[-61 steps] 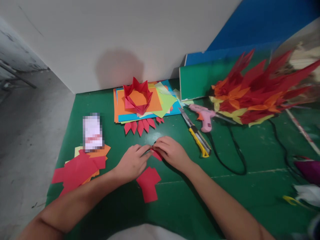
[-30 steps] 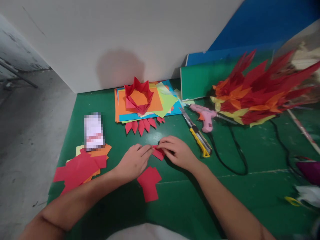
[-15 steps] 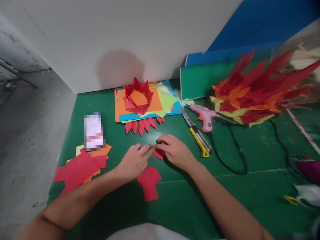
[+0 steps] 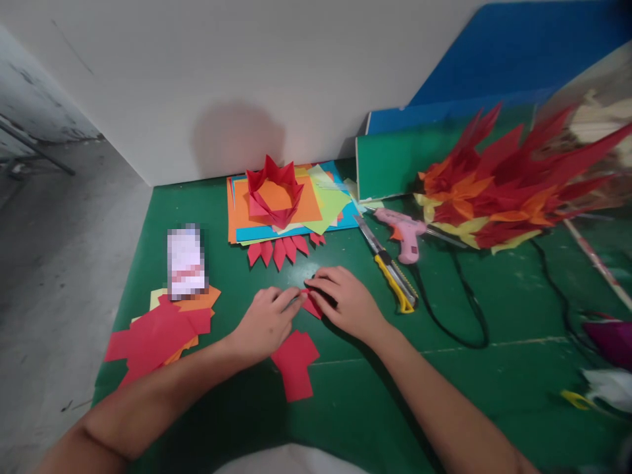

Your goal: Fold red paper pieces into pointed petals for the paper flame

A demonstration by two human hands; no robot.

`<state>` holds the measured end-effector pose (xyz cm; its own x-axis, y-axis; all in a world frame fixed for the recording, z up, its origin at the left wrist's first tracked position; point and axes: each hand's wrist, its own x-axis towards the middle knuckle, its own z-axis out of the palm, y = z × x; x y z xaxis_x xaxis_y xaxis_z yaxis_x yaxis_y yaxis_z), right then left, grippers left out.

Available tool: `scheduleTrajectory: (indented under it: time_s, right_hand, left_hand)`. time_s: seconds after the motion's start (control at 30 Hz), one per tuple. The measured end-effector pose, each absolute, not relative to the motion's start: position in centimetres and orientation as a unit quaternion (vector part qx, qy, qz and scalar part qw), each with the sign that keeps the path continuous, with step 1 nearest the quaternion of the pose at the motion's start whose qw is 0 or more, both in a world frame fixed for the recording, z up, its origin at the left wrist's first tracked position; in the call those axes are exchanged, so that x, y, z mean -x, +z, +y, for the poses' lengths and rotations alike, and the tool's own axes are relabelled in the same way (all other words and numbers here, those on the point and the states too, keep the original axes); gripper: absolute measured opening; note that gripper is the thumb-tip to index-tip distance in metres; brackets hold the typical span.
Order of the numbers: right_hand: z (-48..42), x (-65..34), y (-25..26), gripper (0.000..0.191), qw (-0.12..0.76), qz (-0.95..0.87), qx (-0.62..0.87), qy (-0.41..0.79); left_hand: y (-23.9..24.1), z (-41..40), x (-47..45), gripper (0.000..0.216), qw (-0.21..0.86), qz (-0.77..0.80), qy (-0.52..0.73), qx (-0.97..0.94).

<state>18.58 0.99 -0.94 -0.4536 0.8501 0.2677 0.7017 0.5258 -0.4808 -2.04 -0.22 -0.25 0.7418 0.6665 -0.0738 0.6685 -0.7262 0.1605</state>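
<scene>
My left hand (image 4: 264,322) and my right hand (image 4: 345,299) meet on a green table (image 4: 494,375), both pinched on a small piece of red paper (image 4: 312,307) pressed against the surface. Most of that piece is hidden under my fingers. Just in front of my hands lie two loose red paper squares (image 4: 295,362). Behind them is a row of folded red petals (image 4: 279,250), and a red paper crown (image 4: 274,191) sits on a stack of coloured sheets (image 4: 316,197).
A yellow utility knife (image 4: 392,273) and a pink glue gun (image 4: 405,234) with a black cord (image 4: 464,309) lie right of my hands. A red and orange paper flame piece (image 4: 503,181) fills the far right. Cut red and orange paper (image 4: 158,329) and a phone (image 4: 185,261) lie left.
My hands stay on the small red piece; my right fingers have shifted slightly over it, covering more of it. Nothing else has moved.
</scene>
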Motion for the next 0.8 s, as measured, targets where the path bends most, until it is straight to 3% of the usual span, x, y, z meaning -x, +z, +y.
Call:
scheduleTrajectory:
  time_s: [0.8]
  right_hand:
    - [0.5,-16.5,-0.7,0.005,0.233,-0.794,0.537,0.163]
  left_hand:
    - [-0.5,-0.7,1.7,0.049,0.096,0.377,0.003,-0.921]
